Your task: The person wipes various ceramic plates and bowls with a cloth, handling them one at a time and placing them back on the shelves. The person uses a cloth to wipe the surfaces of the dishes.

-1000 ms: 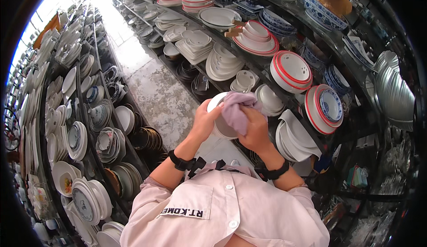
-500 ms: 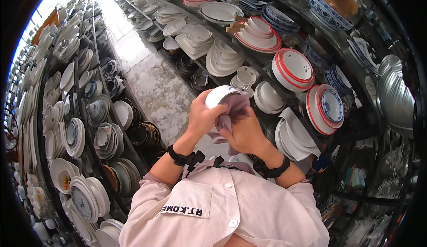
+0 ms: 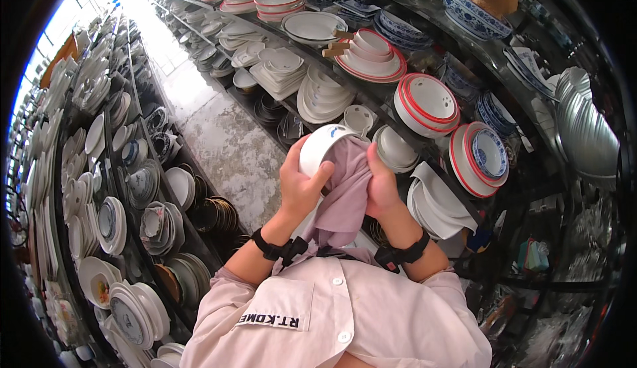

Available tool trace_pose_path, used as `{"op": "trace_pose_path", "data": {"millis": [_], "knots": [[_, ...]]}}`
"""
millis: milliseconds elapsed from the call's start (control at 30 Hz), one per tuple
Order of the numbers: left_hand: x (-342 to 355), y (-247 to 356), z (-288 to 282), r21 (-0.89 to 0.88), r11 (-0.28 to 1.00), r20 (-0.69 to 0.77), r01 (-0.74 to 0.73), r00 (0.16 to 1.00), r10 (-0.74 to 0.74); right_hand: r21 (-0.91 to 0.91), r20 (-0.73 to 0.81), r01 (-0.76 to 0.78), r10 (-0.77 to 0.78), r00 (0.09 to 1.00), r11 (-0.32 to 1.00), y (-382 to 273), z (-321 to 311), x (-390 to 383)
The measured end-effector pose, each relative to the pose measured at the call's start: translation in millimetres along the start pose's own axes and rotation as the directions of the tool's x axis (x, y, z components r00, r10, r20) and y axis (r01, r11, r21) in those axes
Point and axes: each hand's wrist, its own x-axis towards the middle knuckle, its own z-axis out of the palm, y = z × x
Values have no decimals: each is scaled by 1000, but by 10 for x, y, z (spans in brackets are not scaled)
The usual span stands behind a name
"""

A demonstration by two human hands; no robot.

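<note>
A white bowl (image 3: 316, 152) with a small blue pattern is tilted on its side in front of my chest. My left hand (image 3: 298, 187) grips its left side, the thumb lying near the rim. A mauve cloth (image 3: 344, 192) is tucked into the bowl's mouth and hangs toward my waist. On the right, my right hand (image 3: 383, 184) is closed on the cloth at the bowl's edge, thumb pointing up. The cloth hides the inside of the bowl and some of my right fingers.
Shelves of stacked dishes line both sides. Red-rimmed bowls (image 3: 428, 103) and folded-looking white dishes (image 3: 434, 202) stand close on the right. Stacked plates (image 3: 133, 308) fill the left shelf. A worn floor aisle (image 3: 212, 122) runs between them.
My right hand has moved outward to the right side of the bowl. The cloth, bunched under that hand before, now spreads and hangs lower. My left hand still holds the bowl.
</note>
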Motion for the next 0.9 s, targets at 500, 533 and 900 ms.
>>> {"op": "trace_pose_path", "data": {"millis": [500,533,900], "knots": [[1,94,143,-230,957,227,179,966,-126,-928,215,204,1,977,312,51,-18,-338],[23,130,129,-214,953,250,216,955,-160,-945,298,296,-11,955,142,52,-31,-369],[49,51,222,38,948,373,315,876,-306,-596,589,356,-91,803,-720,-78,-284,-676]]}}
